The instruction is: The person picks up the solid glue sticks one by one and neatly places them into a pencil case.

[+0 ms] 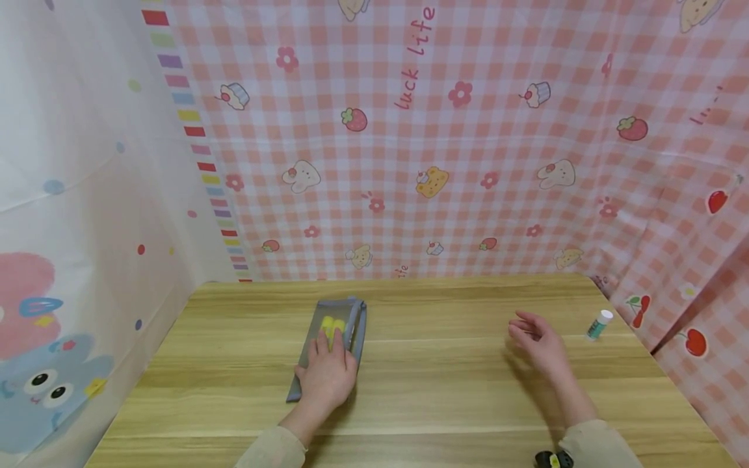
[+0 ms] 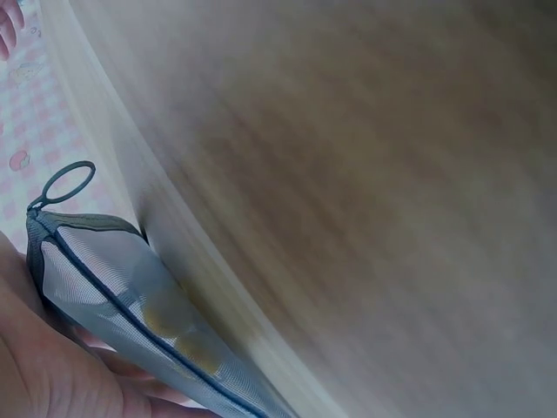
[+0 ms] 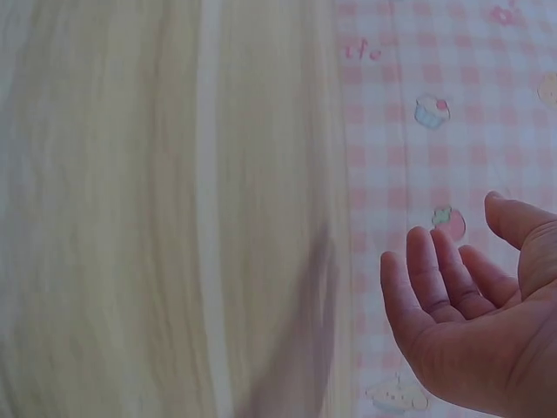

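Note:
A grey mesh zip pouch (image 1: 312, 348) lies on the table left of centre, with two yellow cylinder-like things (image 1: 332, 323) showing inside it. My left hand (image 1: 329, 377) rests palm down on the pouch, its fingers extended over the mesh and partly covering the yellow things. From the left wrist, the pouch's dark zipper (image 2: 122, 305) and ring-shaped pull (image 2: 70, 181) are visible beside the palm. My right hand (image 1: 541, 344) hovers above the right part of the table, empty, with loosely bent fingers. To its right stands a small glue stick (image 1: 599, 325) with a white cap and green label.
The wooden table (image 1: 433, 390) ends at a pink checked curtain (image 1: 398, 143) behind it and on the right. A white patterned cloth (image 1: 117, 195) hangs along the left. Near the right sleeve, a small black object (image 1: 552, 460) shows at the front edge of view.

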Demonstrator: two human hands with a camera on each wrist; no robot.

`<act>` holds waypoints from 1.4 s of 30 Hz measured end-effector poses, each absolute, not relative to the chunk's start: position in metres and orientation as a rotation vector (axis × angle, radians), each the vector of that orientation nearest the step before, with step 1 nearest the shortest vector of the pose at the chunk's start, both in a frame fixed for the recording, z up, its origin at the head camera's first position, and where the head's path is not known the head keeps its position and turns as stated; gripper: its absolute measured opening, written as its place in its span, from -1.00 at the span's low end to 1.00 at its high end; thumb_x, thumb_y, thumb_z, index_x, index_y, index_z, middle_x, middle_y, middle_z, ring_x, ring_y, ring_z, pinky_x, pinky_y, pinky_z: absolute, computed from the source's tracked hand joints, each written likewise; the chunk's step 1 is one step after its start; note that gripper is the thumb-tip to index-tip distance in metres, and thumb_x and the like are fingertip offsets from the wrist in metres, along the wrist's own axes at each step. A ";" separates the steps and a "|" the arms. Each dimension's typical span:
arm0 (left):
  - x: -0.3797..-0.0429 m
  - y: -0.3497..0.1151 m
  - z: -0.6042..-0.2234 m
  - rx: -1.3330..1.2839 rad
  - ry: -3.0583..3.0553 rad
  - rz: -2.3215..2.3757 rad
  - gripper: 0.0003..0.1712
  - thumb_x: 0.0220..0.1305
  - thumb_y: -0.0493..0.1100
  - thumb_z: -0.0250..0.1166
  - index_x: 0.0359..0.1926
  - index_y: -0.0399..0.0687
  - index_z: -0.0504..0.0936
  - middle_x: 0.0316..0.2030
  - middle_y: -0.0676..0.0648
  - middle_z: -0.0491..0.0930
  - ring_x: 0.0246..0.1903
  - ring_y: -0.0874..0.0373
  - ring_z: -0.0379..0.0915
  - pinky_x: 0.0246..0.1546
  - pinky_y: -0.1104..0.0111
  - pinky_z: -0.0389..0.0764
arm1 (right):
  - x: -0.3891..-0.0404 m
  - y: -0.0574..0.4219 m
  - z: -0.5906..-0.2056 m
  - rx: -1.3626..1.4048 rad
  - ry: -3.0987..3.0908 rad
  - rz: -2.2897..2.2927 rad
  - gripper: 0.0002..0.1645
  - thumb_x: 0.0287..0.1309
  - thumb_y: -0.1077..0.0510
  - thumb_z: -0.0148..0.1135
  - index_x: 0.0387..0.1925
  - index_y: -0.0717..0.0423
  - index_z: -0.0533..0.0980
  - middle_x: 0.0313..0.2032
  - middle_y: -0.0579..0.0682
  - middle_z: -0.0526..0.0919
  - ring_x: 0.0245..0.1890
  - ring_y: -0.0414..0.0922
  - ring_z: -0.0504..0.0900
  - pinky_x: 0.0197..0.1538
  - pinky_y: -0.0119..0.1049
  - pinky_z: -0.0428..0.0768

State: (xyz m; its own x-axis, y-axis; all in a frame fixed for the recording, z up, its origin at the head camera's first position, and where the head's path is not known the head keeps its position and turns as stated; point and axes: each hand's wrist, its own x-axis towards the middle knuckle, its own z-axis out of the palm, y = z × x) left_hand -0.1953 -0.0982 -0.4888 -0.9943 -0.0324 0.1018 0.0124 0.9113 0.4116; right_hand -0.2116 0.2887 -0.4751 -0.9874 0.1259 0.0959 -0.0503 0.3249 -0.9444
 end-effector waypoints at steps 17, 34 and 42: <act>-0.195 -0.099 -0.487 0.024 -2.952 -0.633 -0.36 0.41 -0.03 -0.12 0.43 -0.19 0.32 0.38 -0.43 0.19 0.35 -0.42 0.06 -0.03 -0.58 0.09 | -0.198 0.333 -0.478 -0.102 -2.377 1.557 -0.41 0.38 0.19 0.15 0.26 0.53 0.29 -0.33 -0.65 0.46 -0.30 -0.60 0.47 -0.22 -0.66 0.48; -0.197 -0.100 -0.492 0.046 -2.930 -0.638 -0.36 0.40 -0.01 -0.12 0.42 -0.15 0.33 0.38 -0.40 0.21 0.34 -0.39 0.09 -0.04 -0.57 0.12 | -0.188 0.367 -0.477 -0.290 -2.313 1.392 -0.48 0.32 0.15 0.23 0.18 0.39 0.39 -0.37 -0.71 0.44 -0.34 -0.67 0.42 -0.26 -0.74 0.40; -0.197 -0.099 -0.492 0.054 -2.938 -0.643 -0.36 0.41 -0.01 -0.13 0.43 -0.15 0.33 0.38 -0.40 0.21 0.34 -0.40 0.09 -0.03 -0.57 0.12 | -0.187 0.374 -0.475 -0.479 -2.185 1.443 -0.53 0.27 0.18 0.26 0.18 0.21 0.45 -0.41 -0.68 0.48 -0.37 -0.68 0.46 -0.29 -0.74 0.41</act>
State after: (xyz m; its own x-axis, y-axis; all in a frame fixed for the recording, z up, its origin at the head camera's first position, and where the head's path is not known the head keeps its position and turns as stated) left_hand -0.1968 -0.0993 -0.4925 -0.9905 -0.0630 0.1224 -0.0062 0.9085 0.4179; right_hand -0.1865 0.3736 -0.4751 -0.8260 0.5290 0.1946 0.0285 0.3840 -0.9229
